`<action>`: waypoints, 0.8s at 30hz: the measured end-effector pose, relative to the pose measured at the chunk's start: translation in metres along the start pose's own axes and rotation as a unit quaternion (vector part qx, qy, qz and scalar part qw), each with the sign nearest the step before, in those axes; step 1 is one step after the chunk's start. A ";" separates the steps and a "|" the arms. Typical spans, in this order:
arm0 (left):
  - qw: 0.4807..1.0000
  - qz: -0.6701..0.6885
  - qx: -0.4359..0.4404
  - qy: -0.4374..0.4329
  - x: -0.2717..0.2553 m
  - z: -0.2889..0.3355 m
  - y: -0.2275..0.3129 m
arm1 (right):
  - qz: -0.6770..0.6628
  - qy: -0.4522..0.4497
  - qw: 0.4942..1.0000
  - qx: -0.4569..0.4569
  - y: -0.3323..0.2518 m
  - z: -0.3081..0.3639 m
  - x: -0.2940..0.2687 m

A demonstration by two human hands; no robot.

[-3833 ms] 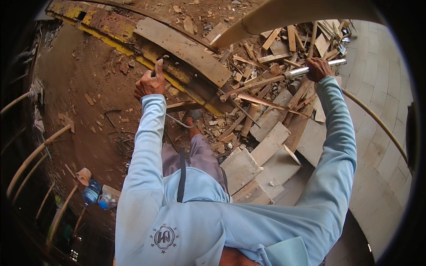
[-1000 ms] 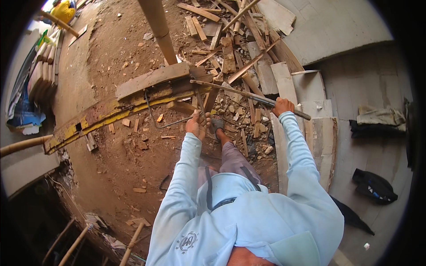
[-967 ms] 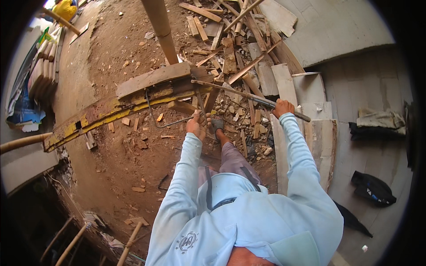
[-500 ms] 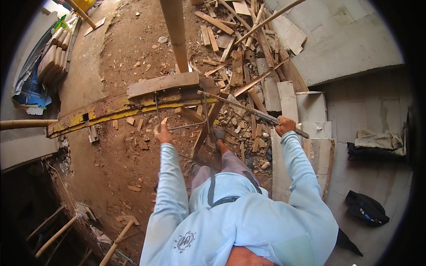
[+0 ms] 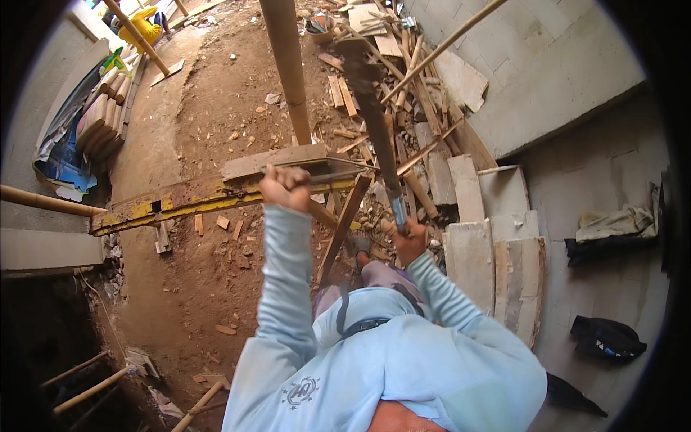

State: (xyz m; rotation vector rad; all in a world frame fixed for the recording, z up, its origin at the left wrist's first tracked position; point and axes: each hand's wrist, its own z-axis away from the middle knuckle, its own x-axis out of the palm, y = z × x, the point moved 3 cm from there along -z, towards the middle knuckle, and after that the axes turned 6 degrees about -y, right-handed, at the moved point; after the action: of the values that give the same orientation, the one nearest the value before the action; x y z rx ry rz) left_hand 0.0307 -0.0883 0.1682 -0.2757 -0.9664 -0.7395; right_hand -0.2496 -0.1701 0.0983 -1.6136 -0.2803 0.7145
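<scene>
My left hand [image 5: 286,189] is a closed fist over the wooden plank [image 5: 270,162], gripping a thin bent metal rod [image 5: 338,163] that runs right along the bench beam [image 5: 173,205]. That beam is worn and rust-brown, with a yellow strip. My right hand [image 5: 408,241], to the right and nearer my body, is closed round the grey-blue lower end of a long bar [image 5: 380,133]. The bar rises away from me, brown and smeared by motion at its far end. Where the fist covers the rod, its shape is hidden.
A bamboo pole [image 5: 286,68] stands behind the plank. Broken boards [image 5: 392,43] and rubble lie at the far right, beside stacked pale slabs [image 5: 468,266]. Filled sacks [image 5: 104,126] are piled at the left. A person in yellow [image 5: 140,29] is at the far left.
My left hand has moved up and right onto the plank. My right hand has come left and nearer to me, and the bar has swung from slanting left to pointing away from me.
</scene>
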 end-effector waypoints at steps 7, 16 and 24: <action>0.998 -0.040 -0.019 -0.037 -0.183 0.038 -0.078 | 0.013 0.059 0.998 0.007 0.028 -0.026 0.054; 0.982 -0.152 -0.110 -0.009 -0.262 0.032 -0.081 | 0.074 0.015 0.994 0.081 0.123 -0.044 0.074; 0.963 -0.210 -0.166 0.031 -0.271 0.038 -0.073 | -0.053 -0.065 0.988 0.130 0.106 -0.060 0.074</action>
State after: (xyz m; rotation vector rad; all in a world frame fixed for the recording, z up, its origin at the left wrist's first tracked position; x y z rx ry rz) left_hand -0.1382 -0.0013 -0.0413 -0.3408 -0.8467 -1.2983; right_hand -0.1795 -0.1962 -0.0228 -1.2978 -0.3497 0.7442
